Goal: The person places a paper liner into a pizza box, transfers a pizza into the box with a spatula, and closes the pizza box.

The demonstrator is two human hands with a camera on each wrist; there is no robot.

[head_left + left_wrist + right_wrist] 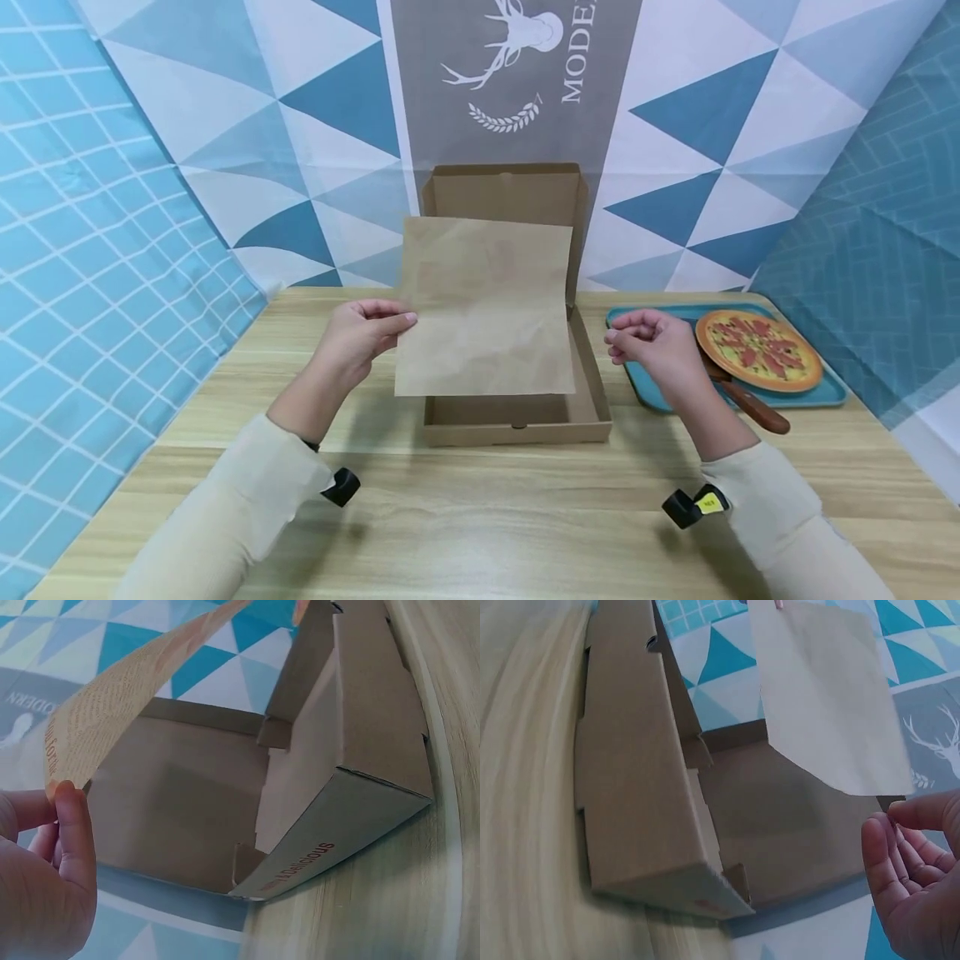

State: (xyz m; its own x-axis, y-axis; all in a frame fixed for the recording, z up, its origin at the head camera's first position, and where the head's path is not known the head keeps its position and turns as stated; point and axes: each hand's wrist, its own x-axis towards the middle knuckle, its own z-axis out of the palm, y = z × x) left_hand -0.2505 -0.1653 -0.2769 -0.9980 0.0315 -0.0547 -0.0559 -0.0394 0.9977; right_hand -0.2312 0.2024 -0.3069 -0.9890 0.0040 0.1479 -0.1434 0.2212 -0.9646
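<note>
Sleeves [225,508] turned back and black wrist devices [341,487] showing, a person reaches both arms over a wood-grain surface [450,517]. The hands are well apart. The left hand [360,337] pinches the left edge of a sheet of brown paper [486,308] between thumb and fingers. The right hand [660,346] holds nothing, its fingers curled in and thumb close against them, just beyond the sheet's opposite edge and not touching it in the head view.

The paper hangs between the two hands, tilted above an open cardboard box [517,434], and hides much of its interior. Nearly square, the sheet shows no clear long axis; its held edge runs away from the wearer, with the left hand the nearer of the two, already on it. Lettering covers one face, seen from the left wrist.

Beyond the right hand, a blue tray [831,390] carries a pizza [759,351] and a tool with a wooden handle [756,408], its working end largely hidden. Behind the paper, the box's lid [506,192] stands raised before a triangle-patterned backdrop [322,125] bearing a deer's head.
</note>
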